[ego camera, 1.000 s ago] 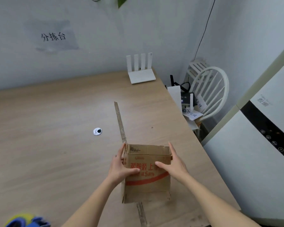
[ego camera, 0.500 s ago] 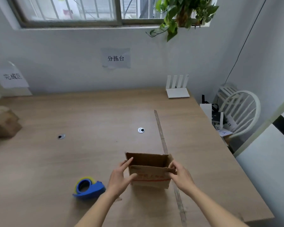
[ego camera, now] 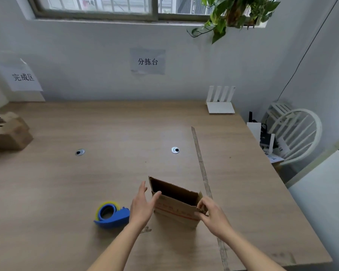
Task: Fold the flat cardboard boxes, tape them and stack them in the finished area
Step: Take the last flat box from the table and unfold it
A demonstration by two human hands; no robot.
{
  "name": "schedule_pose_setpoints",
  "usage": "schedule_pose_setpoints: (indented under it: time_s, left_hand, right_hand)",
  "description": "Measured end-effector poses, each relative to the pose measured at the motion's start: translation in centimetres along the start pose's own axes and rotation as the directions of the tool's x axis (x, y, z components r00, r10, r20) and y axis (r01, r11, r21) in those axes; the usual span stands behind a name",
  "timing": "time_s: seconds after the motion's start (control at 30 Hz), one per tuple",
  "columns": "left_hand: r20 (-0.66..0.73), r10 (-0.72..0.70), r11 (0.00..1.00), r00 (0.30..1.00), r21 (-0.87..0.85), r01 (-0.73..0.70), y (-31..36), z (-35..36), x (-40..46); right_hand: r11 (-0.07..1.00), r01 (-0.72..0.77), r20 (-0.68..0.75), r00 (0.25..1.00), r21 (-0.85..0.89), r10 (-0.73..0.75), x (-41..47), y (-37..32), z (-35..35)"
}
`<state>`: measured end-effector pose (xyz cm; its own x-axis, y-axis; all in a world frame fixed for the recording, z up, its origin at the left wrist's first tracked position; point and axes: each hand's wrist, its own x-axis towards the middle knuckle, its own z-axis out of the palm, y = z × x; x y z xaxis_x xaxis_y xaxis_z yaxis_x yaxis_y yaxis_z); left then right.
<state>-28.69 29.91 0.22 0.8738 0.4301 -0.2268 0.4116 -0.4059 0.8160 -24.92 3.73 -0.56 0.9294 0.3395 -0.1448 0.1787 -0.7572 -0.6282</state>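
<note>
At the far left edge of the wooden table (ego camera: pixel 110 124), your finished cardboard boxes (ego camera: pixel 7 132) sit stacked below the wall sign (ego camera: pixel 23 77) reading 完成区, partly cut off by the frame. From that stack across to the middle, the tabletop is bare wood broken only by two round cable grommets (ego camera: pixel 79 152).

Nearer you, the blue tape dispenser (ego camera: pixel 112 215) with its yellow-rimmed roll lies just left of your left hand (ego camera: pixel 143 206). That hand is spread, fingers straight, thumb laid against the near left corner of the open cardboard box (ego camera: pixel 176 202); the fingers stand just off its left wall. The box stands upright near the front edge, mouth open upward, red print on its near face.

Your right hand (ego camera: pixel 213 214) pinches the box's near right corner between curled fingers and thumb. Just right of the box, a long thin strip (ego camera: pixel 202 167) runs across the table from far to near, passing under your right forearm.

Beyond the strip, the table continues to its right edge. A white router (ego camera: pixel 220 102) stands at the far right corner against the wall. Off the table are a white chair (ego camera: pixel 297 133) and a white appliance (ego camera: pixel 325 208). A window and a trailing plant (ego camera: pixel 235 14) are above.
</note>
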Motion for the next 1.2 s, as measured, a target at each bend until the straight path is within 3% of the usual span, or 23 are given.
schedule_pose_setpoints:
  time_s: [0.17, 0.37, 0.53, 0.67, 1.03, 1.2]
  left_hand:
    - [-0.056, -0.084, 0.996, 0.995, 0.028, 0.086, 1.1, 0.8, 2.1]
    - [-0.045, -0.005, 0.996, 0.999, 0.087, 0.009, 1.1, 0.6, 2.0]
    - [0.061, 0.087, 0.986, 0.994, 0.135, -0.095, -0.4, -0.5, 1.4]
    - [0.178, 0.154, 0.960, 0.972, 0.204, -0.189, -1.8, -0.4, 0.9]
    - [0.173, 0.126, 0.958, 0.977, 0.235, -0.165, -2.0, -0.1, 0.0]
    - [0.153, 0.126, 0.955, 0.980, 0.249, -0.162, -1.8, 0.2, 0.1]
  right_hand:
    - [1.000, -0.007, 0.052, 0.999, 0.029, 0.005, 0.6, 0.7, -0.3]
    - [0.988, -0.101, -0.003, 0.995, 0.114, 0.102, 1.7, 0.0, -0.8]
    - [0.980, -0.174, 0.011, 0.985, 0.093, 0.174, 2.8, -0.2, -1.1]
    - [0.990, -0.130, 0.034, 0.991, 0.063, 0.128, 3.1, -0.7, -1.1]
    - [0.988, -0.066, -0.097, 0.992, 0.138, 0.080, 1.6, -1.6, 0.1]
    - [0.995, -0.094, -0.026, 0.995, 0.044, 0.095, 2.0, -1.4, 1.0]
